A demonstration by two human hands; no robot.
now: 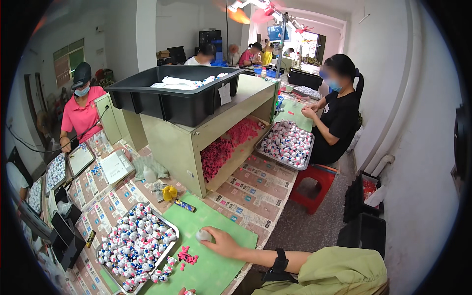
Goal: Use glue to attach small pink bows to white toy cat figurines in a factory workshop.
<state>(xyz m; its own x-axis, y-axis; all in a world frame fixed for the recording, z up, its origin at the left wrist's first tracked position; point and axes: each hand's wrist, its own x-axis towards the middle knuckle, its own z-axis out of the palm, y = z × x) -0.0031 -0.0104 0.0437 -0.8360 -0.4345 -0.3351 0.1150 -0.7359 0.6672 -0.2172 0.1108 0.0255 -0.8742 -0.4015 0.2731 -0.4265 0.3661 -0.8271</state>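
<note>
workshop surface point(255, 194) is covered by a green mat point(216, 260). left hand point(186, 292) is barely seen at the bottom edge, fingers' state cannot be told. right hand point(221, 241) fingers are closed on a small white piece point(203, 235), beside pink bits point(187, 256). further left, a metal tray point(173, 227) of figurines is seen.

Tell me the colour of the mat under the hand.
Green mat, seen in the head view beneath the right hand.
</note>
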